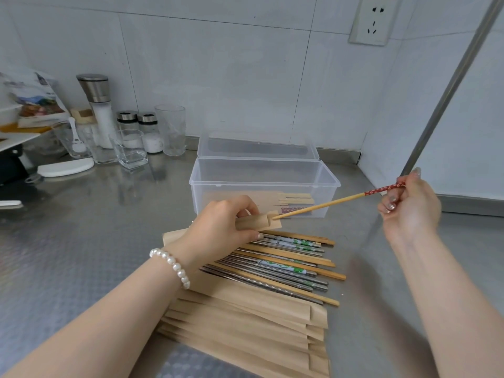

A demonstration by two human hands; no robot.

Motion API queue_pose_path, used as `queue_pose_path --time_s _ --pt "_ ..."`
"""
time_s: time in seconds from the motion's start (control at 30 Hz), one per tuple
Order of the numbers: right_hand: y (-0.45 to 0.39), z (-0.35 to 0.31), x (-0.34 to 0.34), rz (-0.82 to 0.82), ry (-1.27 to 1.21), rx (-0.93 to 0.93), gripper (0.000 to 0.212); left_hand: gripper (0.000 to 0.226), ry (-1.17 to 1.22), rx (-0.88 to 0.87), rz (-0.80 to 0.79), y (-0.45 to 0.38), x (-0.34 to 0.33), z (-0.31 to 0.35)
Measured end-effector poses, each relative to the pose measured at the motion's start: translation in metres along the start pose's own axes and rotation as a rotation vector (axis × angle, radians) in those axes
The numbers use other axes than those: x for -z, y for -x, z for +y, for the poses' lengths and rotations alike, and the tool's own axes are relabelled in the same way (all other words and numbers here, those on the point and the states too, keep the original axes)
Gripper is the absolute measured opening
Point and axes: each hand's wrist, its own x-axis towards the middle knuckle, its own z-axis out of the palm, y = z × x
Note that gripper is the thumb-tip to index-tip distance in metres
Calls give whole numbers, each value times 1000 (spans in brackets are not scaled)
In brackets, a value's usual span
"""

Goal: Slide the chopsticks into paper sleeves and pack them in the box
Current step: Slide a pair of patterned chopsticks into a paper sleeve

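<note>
Just in front of the clear box (264,184), the left hand (223,225) pinches a paper sleeve (261,223), and the right hand (409,205) grips the red end of a chopstick (338,200) whose thin tip touches the sleeve's open mouth. This looks like the sliding-in step, so next the stick should be pushed straight in while the sleeve is held steady. More chopsticks (286,263) and sleeves (245,323) lie on the table (81,241), nearer the person than the box, which already holds a few wrapped ones.

Left hand (226,222) holds a paper sleeve (261,223); right hand (409,205) pinches a chopstick (327,204) at its mouth.
</note>
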Motion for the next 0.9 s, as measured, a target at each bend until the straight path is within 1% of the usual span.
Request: queue_pose_path --time_s 0.13,0.2,0.37,0.47,0.6,0.7,0.8,0.9 --pt "3 3 -3 -150 56 -90 30 27 7 -5 -1 1 0 0" --pt "5 4 -4 -192 64 -137 28 25 14 -11 -2 0 1 0" --pt "5 3 -5 -145 49 -117 26 24 17 -12 -9 0 2 1" --pt "6 2 -5 -124 46 -82 25 31 6 -5 -11 0 1 1" --pt "13 0 -9 -136 49 -42 23 40 13 9 -21 0 0 2" --pt "17 -1 -12 -157 59 -28 22 43 26 16 -22 0 0 2" --pt "19 1 -14 -198 79 -71 23 42 32 17 -13 0 0 2" --pt "23 6 -15 -288 196 -178 23 40 55 20 -10 0 0 2"
